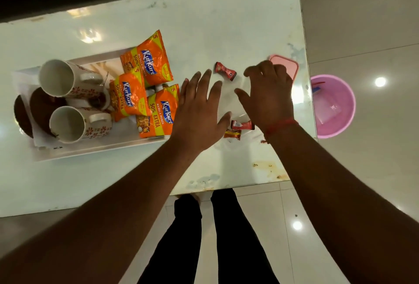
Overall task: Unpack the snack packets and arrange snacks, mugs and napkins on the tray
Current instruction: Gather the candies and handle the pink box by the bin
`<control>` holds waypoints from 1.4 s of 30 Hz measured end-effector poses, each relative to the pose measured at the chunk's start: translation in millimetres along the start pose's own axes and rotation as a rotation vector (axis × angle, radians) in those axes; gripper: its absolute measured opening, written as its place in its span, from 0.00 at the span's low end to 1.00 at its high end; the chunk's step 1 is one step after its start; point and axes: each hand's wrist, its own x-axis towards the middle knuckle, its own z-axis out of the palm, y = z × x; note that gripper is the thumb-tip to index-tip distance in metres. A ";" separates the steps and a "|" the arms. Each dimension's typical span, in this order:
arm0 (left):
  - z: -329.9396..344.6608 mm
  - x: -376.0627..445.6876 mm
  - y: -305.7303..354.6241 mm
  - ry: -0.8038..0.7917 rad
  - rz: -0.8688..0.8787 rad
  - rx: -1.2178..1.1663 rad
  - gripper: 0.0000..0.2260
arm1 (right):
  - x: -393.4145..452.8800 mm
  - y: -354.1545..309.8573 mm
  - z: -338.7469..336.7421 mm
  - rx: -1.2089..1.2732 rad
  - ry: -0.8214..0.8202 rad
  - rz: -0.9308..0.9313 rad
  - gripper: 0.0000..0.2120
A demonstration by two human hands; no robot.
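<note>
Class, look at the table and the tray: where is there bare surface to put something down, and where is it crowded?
Bare: the table beyond the orange packets, and the near-left stretch in front of the tray. Crowded: the tray, filled by two mugs, dark plates and packets, and the patch around both hands, with small red sachets and a pink lid.

— What sort of place is this?
— A home, most likely a dining or living area. The desk (204, 34) is a worn white one with chipped, stained edges, standing on glossy floor tiles (374, 170) that mirror ceiling lights.
— Anything else?
— A pink plastic bin (347, 122) sits on the floor off the desk's right edge, and flowered mugs (68, 79) stand in a tray (90, 150) beside orange snack packets (147, 59).
</note>
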 end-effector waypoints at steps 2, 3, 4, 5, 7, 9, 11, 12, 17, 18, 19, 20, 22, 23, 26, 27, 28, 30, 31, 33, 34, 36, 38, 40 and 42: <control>1.7 10.6 -6.4 -0.021 -0.003 0.045 0.34 | 26.1 -7.0 10.5 -0.028 -0.016 -0.018 0.20; 2.5 14.3 -8.6 -0.034 -0.003 0.069 0.35 | 36.8 -10.6 15.9 -0.049 -0.022 -0.030 0.21; 3.9 17.3 -10.4 -0.042 -0.002 0.091 0.36 | 45.6 -14.0 20.9 -0.068 -0.032 -0.042 0.21; 5.2 19.1 -11.2 -0.046 -0.001 0.108 0.37 | 51.8 -17.3 25.9 -0.084 -0.048 -0.054 0.20; 8.3 20.7 -11.4 -0.044 -0.004 0.125 0.38 | 57.6 -21.9 34.2 -0.112 -0.070 -0.079 0.18; 10.9 19.2 -10.8 -0.045 -0.013 0.132 0.39 | 57.2 -23.7 39.5 -0.145 -0.058 -0.101 0.14; 13.2 17.0 -9.8 -0.053 -0.025 0.138 0.39 | 54.5 -21.2 41.5 -0.159 -0.053 -0.111 0.12; 13.4 15.7 -9.3 -0.055 -0.032 0.136 0.39 | 52.9 -18.5 41.4 -0.156 -0.054 -0.115 0.12; 10.8 9.1 -5.3 -0.058 -0.062 0.114 0.38 | 33.4 -3.6 22.2 -0.092 0.014 -0.119 0.11; 10.0 7.1 -4.3 -0.059 -0.068 0.104 0.38 | 26.1 -1.6 15.5 -0.067 0.034 -0.116 0.11; 9.0 4.8 -2.9 -0.061 -0.074 0.091 0.37 | 17.4 -0.1 8.2 -0.047 0.055 -0.111 0.11; 8.4 2.8 -1.7 -0.063 -0.082 0.080 0.37 | 7.8 1.7 1.9 -0.035 0.066 -0.107 0.11; 7.3 -1.6 0.1 -0.068 -0.096 0.077 0.37 | -14.0 4.8 -8.6 -0.031 0.052 -0.102 0.11; 7.2 -3.4 1.3 -0.072 -0.097 0.081 0.37 | -25.0 7.0 -12.1 -0.029 0.040 -0.099 0.11; 8.5 -7.5 4.1 -0.089 -0.091 0.072 0.36 | -53.0 13.1 -13.6 -0.019 0.017 -0.080 0.11; 9.5 -8.0 5.0 -0.095 -0.091 0.067 0.36 | -59.9 14.7 -11.2 -0.022 0.004 -0.072 0.12; 10.5 -8.1 6.0 -0.099 -0.090 0.067 0.36 | -65.4 15.8 -8.2 -0.029 -0.010 -0.068 0.12; 12.8 -8.1 7.3 -0.109 -0.082 0.078 0.36 | -72.3 16.0 -3.5 -0.029 -0.030 -0.060 0.14; 13.2 -7.6 7.6 -0.113 -0.078 0.083 0.36 | -72.7 16.0 -3.2 -0.010 -0.034 -0.048 0.15; 12.8 -6.9 7.5 -0.120 -0.075 0.081 0.36 | -68.6 18.1 -5.3 0.070 -0.028 0.006 0.18; 12.0 -6.6 7.6 -0.123 -0.075 0.074 0.35 | -63.8 21.0 -7.3 0.117 -0.013 0.037 0.19; 9.3 -5.5 8.3 -0.129 -0.080 0.059 0.35 | -50.4 30.0 -9.9 0.182 0.051 0.108 0.20; 5.7 -3.2 9.6 -0.134 -0.091 0.037 0.34 | -33.9 40.7 -8.8 0.162 0.084 0.201 0.22; 3.5 0.0 10.5 -0.135 -0.110 0.004 0.33 | -15.3 47.9 -3.5 0.066 0.047 0.289 0.27; 2.7 2.8 10.9 -0.144 -0.131 -0.024 0.32 | 3.3 47.5 3.8 -0.029 -0.036 0.341 0.32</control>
